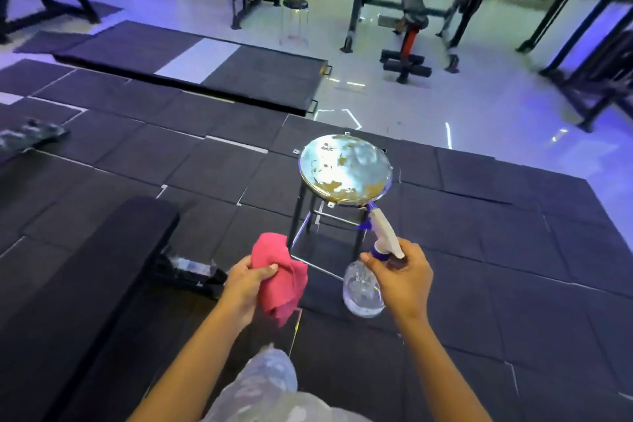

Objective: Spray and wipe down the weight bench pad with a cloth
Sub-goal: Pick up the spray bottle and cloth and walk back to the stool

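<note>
Left hand (245, 284) is gripping a bunched pink cloth (281, 281), fingers curled round it and thumb on top. Right hand (404, 281) is holding the spray bottle (363, 291) by its neck, under the white trigger head, with the nozzle pointing toward the stool (346, 169). Both hands are hanging clear of the black bench pad (85, 284), which is lying to the person's left on the floor mats (479, 250).

Judgement: the cloth is looking soft and light, and should flatten under a palm. The bottle is looking rigid, clear and light; fill level unreadable. The neck grip is suiting a trigger finger. The pad is looking firm and matte.
</note>
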The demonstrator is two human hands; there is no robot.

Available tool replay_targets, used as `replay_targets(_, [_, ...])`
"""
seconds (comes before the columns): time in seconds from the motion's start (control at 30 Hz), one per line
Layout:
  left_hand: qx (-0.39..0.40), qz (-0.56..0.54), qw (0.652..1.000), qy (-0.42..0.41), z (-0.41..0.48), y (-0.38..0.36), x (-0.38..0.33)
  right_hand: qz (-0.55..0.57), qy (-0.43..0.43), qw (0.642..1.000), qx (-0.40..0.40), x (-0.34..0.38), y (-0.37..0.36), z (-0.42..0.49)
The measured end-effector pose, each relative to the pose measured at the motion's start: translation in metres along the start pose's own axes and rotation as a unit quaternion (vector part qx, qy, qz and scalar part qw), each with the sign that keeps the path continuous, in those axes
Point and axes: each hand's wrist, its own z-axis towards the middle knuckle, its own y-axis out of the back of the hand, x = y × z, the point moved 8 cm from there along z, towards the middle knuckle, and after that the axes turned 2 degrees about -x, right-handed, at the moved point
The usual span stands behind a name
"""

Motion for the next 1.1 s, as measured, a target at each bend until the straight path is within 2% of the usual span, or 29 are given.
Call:
replay_targets(0.17, [0.037, 0.03, 0.999, 0.014, 0.084, -0.052, -0.028, 0.018, -0.022, 0.998, -0.049, -0.015, -0.021, 0.069])
replay_targets(0.43, [0.11, 0.045, 0.993, 0.026, 0.224, -0.156, -0.102, -0.019, -0.06, 0.995, -0.081, -0.031, -0.081, 0.192])
replay_targets(0.6, [0.193, 0.072, 0.977, 0.048, 0.299, -0.207, -0.13, -0.029, -0.061, 0.989, -0.13, -0.027, -0.105, 0.26])
replay_targets(0.67, [0.211, 0.134, 0.968, 0.012, 0.319, -0.219, -0.133, -0.031, -0.057, 0.988, -0.143, -0.027, -0.111, 0.278])
replay_targets(0.7, [0.204, 0.207, 0.956, -0.031, 0.331, -0.221, -0.135, -0.037, -0.056, 0.987, -0.145, -0.028, -0.115, 0.285])
replay_targets(0.77, [0.158, 0.394, 0.895, -0.141, 0.351, -0.219, -0.141, -0.055, -0.058, 0.985, -0.15, -0.032, -0.124, 0.298])
replay_targets(0.83, [0.135, 0.516, 0.805, -0.26, 0.356, -0.218, -0.145, -0.076, -0.064, 0.984, -0.148, -0.039, -0.131, 0.307])
replay_targets(0.87, [0.151, 0.556, 0.76, -0.302, 0.353, -0.221, -0.14, -0.084, -0.067, 0.983, -0.147, -0.043, -0.134, 0.31])
replay_targets(0.97, [0.22, 0.648, 0.631, -0.366, 0.341, -0.226, -0.11, -0.097, -0.079, 0.982, -0.145, -0.054, -0.141, 0.314])
replay_targets(1.03, [0.257, 0.696, 0.562, -0.365, 0.337, -0.223, -0.084, -0.098, -0.082, 0.981, -0.147, -0.06, -0.144, 0.314])
replay_targets(1.1, [0.276, 0.724, 0.528, -0.349, 0.337, -0.218, -0.065, -0.104, -0.077, 0.981, -0.147, -0.064, -0.145, 0.316])
